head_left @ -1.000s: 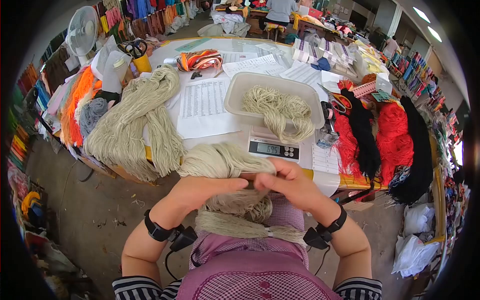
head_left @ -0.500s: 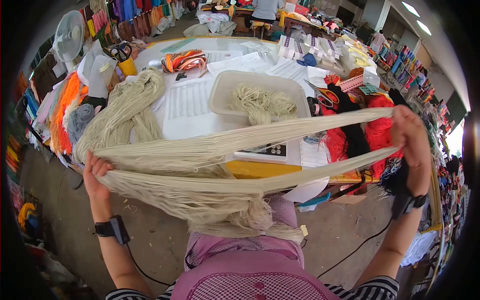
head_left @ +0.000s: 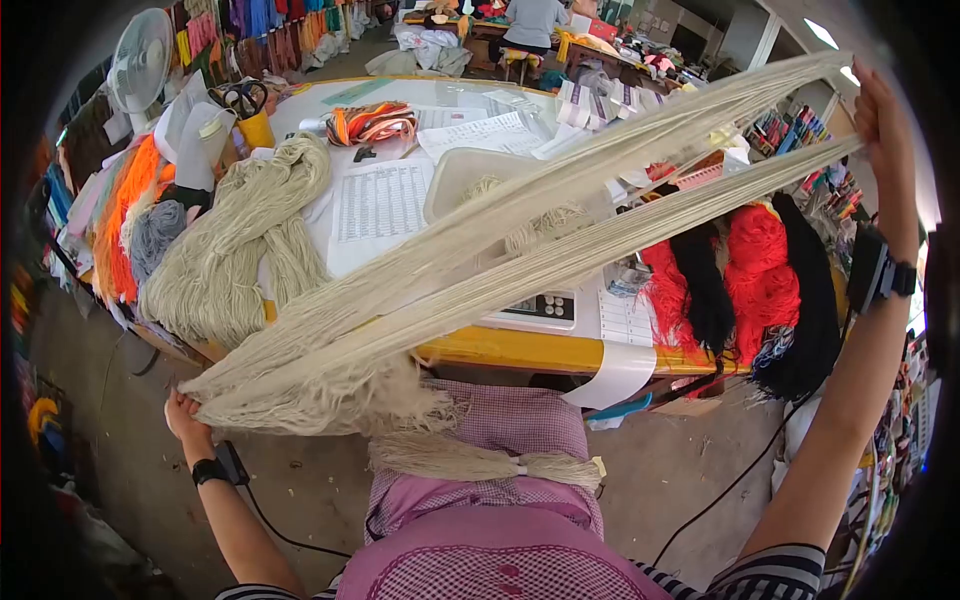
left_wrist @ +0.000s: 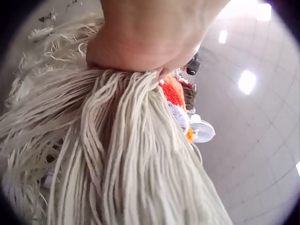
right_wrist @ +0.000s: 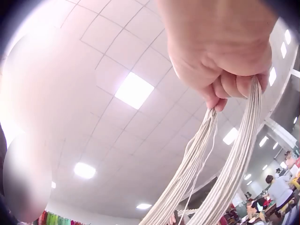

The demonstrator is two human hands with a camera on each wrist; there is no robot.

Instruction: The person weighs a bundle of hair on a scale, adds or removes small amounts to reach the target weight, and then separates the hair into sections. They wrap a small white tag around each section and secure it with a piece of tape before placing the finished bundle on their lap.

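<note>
A beige yarn skein (head_left: 560, 262) is stretched slantwise between both hands in two taut bands, low on the left and high on the right. My left hand (head_left: 187, 415) grips its lower end; in the left wrist view many strands (left_wrist: 140, 154) fan out from under the palm. Raised at the upper right, my right hand (head_left: 885, 115) has its fingers curled round the other end. Two strand groups (right_wrist: 236, 159) hang from that fist in the right wrist view. Loose, fluffy strands (head_left: 390, 395) droop near the left end. A tied beige bundle (head_left: 450, 455) lies across the lap.
Behind the skein are a plastic tub (head_left: 440, 190) with beige yarn and a partly covered scale (head_left: 545, 312). Beige skeins (head_left: 235, 240) drape over the table's left edge. Red yarn (head_left: 762, 270) and black yarn (head_left: 815, 300) lie right. A fan (head_left: 140, 60) stands back left.
The hands went from close together at the lap to wide apart, drawing the skein out. Since then the right hand has risen and the left has dropped, tilting the skein.
</note>
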